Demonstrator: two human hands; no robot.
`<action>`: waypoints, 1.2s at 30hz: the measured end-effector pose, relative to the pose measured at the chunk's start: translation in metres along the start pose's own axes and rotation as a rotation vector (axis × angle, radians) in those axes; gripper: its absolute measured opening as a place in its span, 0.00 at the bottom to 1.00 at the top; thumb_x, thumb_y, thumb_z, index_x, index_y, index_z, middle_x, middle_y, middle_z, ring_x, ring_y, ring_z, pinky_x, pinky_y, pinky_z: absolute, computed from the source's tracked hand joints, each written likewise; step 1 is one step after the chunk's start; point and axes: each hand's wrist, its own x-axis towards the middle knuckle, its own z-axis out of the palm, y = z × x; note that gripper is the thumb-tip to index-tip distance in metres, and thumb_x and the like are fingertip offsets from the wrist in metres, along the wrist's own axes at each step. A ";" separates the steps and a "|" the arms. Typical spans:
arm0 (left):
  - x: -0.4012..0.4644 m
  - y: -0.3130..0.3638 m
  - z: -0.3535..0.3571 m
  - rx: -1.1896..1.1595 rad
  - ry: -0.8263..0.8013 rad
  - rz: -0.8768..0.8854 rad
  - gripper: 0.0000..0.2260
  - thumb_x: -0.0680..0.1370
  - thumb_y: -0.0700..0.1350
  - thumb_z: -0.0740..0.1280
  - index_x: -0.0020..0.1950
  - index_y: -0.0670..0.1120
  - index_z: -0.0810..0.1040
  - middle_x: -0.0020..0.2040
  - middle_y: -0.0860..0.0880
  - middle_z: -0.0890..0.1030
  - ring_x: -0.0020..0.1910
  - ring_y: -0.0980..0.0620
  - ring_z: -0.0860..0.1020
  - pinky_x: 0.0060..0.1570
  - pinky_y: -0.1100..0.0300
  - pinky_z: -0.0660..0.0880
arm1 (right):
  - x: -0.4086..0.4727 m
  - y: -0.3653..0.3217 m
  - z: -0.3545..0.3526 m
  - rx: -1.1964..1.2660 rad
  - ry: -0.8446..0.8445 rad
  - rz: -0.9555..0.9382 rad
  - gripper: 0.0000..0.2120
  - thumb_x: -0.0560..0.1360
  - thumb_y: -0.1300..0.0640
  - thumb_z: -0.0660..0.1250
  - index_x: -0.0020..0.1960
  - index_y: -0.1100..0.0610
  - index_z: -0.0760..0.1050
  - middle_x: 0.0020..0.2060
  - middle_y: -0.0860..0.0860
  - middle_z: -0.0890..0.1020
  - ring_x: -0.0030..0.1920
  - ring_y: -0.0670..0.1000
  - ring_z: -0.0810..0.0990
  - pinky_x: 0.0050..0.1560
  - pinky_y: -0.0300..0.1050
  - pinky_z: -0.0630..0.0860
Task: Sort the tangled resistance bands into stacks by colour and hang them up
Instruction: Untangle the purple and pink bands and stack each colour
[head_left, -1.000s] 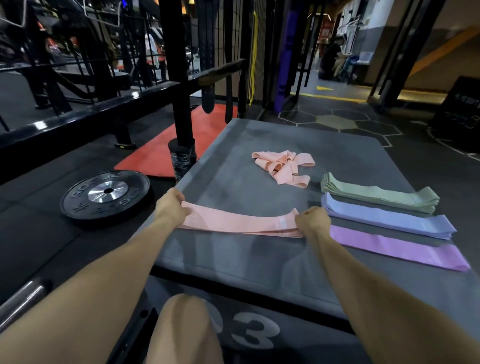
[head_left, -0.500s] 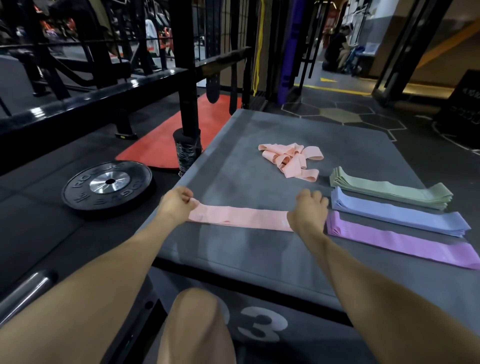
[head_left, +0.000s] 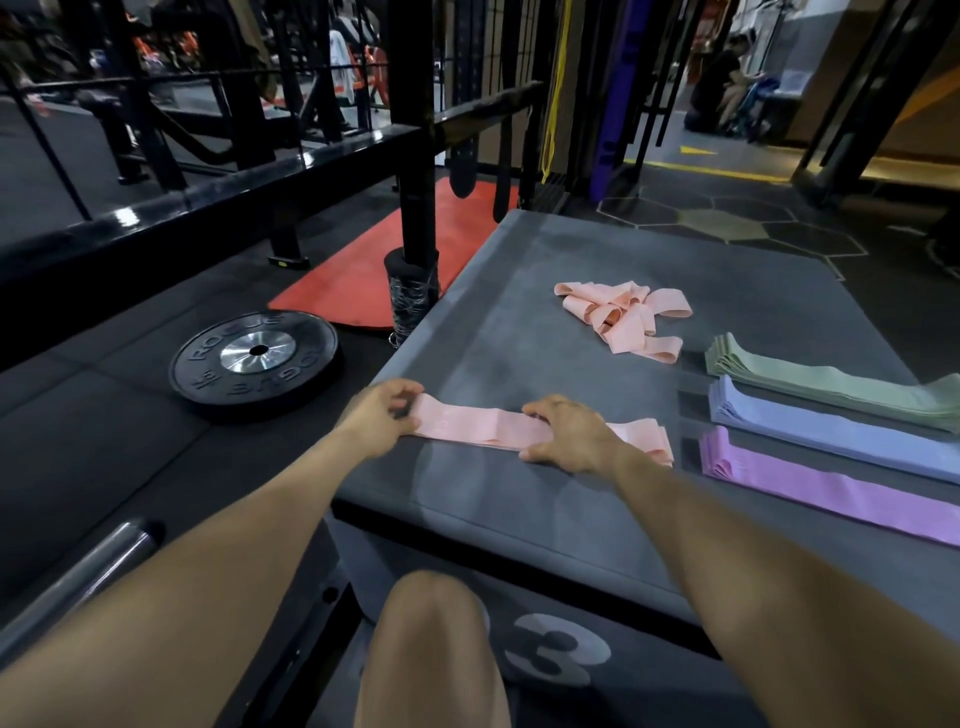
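Now flattening the pink band stack (head_left: 498, 428) on the padded box (head_left: 597, 249): left hand (head_left: 382, 418) pinching its end, right hand (head_left: 569, 434) pressing flat, fingers spread. Could slew the layers if pressed unevenly. Tangled pink bands (head_left: 621, 317) waiting beyond.

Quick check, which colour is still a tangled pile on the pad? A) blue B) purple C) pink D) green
C: the pink tangle lies loose at the far side of the pad, while the green stack, blue stack and purple stack lie flat and straight.
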 end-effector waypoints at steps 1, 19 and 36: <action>0.000 -0.001 0.002 -0.013 -0.005 0.000 0.18 0.73 0.30 0.68 0.62 0.41 0.75 0.60 0.42 0.78 0.61 0.46 0.75 0.65 0.54 0.70 | -0.001 0.001 0.001 0.005 0.015 0.006 0.30 0.71 0.47 0.71 0.70 0.51 0.67 0.68 0.50 0.69 0.67 0.53 0.69 0.69 0.47 0.63; -0.012 0.037 0.019 0.547 0.207 0.311 0.17 0.76 0.47 0.67 0.64 0.48 0.73 0.62 0.49 0.72 0.62 0.47 0.70 0.62 0.55 0.64 | -0.007 0.014 -0.009 0.034 0.012 0.015 0.32 0.69 0.48 0.73 0.69 0.51 0.68 0.67 0.51 0.70 0.68 0.54 0.66 0.69 0.50 0.63; 0.004 0.075 0.097 0.714 -0.335 0.363 0.24 0.77 0.44 0.67 0.72 0.47 0.66 0.69 0.47 0.68 0.68 0.47 0.67 0.68 0.57 0.62 | -0.048 0.080 -0.033 0.000 0.004 0.095 0.24 0.72 0.52 0.71 0.65 0.56 0.72 0.63 0.57 0.70 0.63 0.56 0.70 0.63 0.45 0.66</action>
